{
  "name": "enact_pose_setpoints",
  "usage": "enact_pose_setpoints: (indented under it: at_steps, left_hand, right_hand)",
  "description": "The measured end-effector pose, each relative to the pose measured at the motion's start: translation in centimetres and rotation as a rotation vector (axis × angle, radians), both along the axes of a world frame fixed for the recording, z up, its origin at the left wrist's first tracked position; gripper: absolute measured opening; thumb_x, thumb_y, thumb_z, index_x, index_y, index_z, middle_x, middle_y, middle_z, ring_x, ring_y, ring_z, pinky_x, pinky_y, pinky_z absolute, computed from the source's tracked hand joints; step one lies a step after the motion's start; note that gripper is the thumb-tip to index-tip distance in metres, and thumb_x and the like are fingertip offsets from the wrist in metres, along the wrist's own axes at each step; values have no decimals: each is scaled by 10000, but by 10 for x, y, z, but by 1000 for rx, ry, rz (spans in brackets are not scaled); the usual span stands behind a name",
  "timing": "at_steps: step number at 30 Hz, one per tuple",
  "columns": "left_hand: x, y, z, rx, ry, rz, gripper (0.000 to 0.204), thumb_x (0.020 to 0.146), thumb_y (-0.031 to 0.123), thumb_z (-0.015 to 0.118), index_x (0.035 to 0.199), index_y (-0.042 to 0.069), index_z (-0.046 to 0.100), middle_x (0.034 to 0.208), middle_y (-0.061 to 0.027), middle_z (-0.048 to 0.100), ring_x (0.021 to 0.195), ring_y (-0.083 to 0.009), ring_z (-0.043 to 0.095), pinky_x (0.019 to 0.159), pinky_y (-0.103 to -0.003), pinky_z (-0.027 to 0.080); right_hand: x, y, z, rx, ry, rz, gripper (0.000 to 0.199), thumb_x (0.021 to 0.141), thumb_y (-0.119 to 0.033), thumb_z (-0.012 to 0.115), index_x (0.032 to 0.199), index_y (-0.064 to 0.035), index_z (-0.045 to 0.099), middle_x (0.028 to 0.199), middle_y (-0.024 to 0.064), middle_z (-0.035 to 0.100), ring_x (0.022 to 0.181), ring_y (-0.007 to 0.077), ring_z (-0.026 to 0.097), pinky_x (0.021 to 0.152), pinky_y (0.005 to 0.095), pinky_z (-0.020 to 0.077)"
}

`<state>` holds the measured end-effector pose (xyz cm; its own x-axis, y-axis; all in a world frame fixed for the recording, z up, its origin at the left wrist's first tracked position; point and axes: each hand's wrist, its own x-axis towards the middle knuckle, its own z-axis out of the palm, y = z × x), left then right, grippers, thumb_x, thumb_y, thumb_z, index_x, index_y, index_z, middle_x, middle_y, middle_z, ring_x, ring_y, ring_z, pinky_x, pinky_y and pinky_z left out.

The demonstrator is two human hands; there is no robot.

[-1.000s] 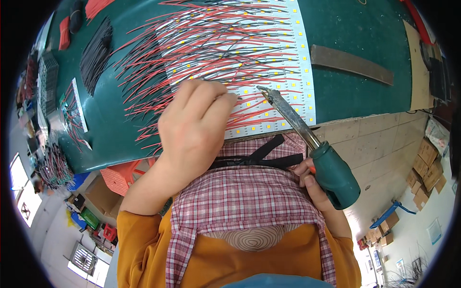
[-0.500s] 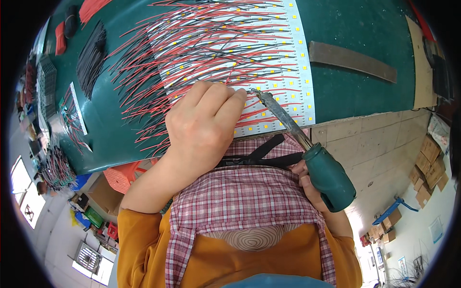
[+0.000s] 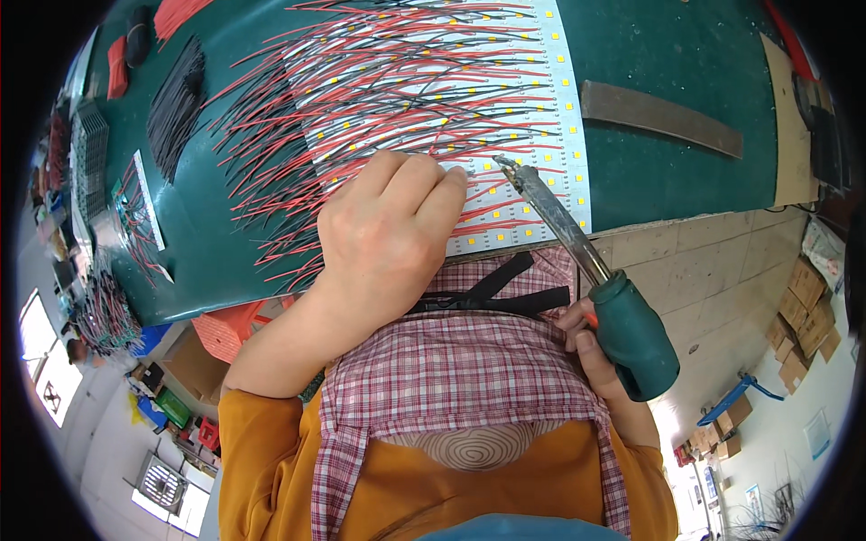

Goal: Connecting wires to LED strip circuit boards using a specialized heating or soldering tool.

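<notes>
Green workbench mat (image 3: 686, 54) carries a set of white LED strip boards (image 3: 541, 117) laid side by side near its front edge, yellow chips in rows, many red and black wires (image 3: 379, 81) fanning off them toward the left edge; left hand (image 3: 388, 234) lies palm down on the strips at the front edge, fingers curled and pressing on the boards and wires, fingertips (image 3: 446, 185) just beside the iron tip, whether it pinches a single wire cannot be told; right hand (image 3: 595, 352) is off the bench in front of its front edge, clenched around the dark green handle of a soldering iron (image 3: 577, 261), thumb on the handle near an orange collar; iron shaft slants up and left, its tip touching or almost touching a strip close to the left fingertips; flat dark metal bar (image 3: 663, 117) lies on the mat toward the right edge, well apart from the hands; bundle of loose black wires (image 3: 176, 104) near the left edge, bundle of red wires (image 3: 180, 13) at the back left corner; small circuit boards with wires (image 3: 140, 207) further left; plaid apron (image 3: 451, 379) over orange shirt below the bench; cardboard boxes (image 3: 803, 316) on the floor at right
</notes>
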<state>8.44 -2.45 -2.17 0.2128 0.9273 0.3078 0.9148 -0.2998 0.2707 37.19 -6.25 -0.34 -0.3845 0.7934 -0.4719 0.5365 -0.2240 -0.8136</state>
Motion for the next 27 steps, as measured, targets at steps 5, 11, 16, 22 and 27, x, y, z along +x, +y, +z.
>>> enact_pose_setpoints:
  at_steps: [5, 11, 16, 22, 27]
  left_hand:
    - [1, 2, 3, -52, -25, 19, 224, 696, 66, 669, 918, 82, 695, 820, -14, 573, 747, -192, 590, 550, -297, 484]
    - [4, 8, 17, -50, -206, 2, 276, 665, -8, 693, 927, 79, 698, 794, -35, 560, 744, -218, 583, 578, -340, 482]
    - [12, 10, 3, -69, -123, 23, 269, 666, 18, 692, 929, 78, 708, 783, -36, 566, 737, -209, 590, 575, -329, 489]
    - [12, 10, 0, -43, -77, -2, 260, 670, 44, 688, 927, 77, 709, 793, -23, 579, 755, -195, 604, 563, -312, 494]
    - [14, 8, 0, -35, -30, -4, 256, 673, 75, 686, 928, 84, 708, 812, -11, 580, 762, -181, 604, 548, -296, 491]
  right_hand:
    - [-3, -6, -9, -22, 208, -205, 188, 836, -66, 710, 1022, -47, 691, 879, 63, 733, 784, 192, 722, 720, 289, 575]
    - [9, 0, -4, -18, 203, -8, 361, 970, -215, 649, 1265, -38, 540, 989, 100, 644, 760, 121, 568, 726, 297, 502]
    - [17, -6, -12, 42, 29, 184, 297, 981, -210, 633, 1204, -36, 544, 1026, 114, 642, 753, 113, 563, 709, 280, 493]
    - [2, 1, -5, 102, -174, 134, 170, 761, -145, 765, 925, -178, 735, 860, 16, 713, 735, 229, 678, 623, 358, 538]
    - [19, -10, -15, 147, -90, 250, 219, 977, -187, 627, 1114, -24, 575, 1004, 89, 644, 769, 110, 571, 702, 265, 486]
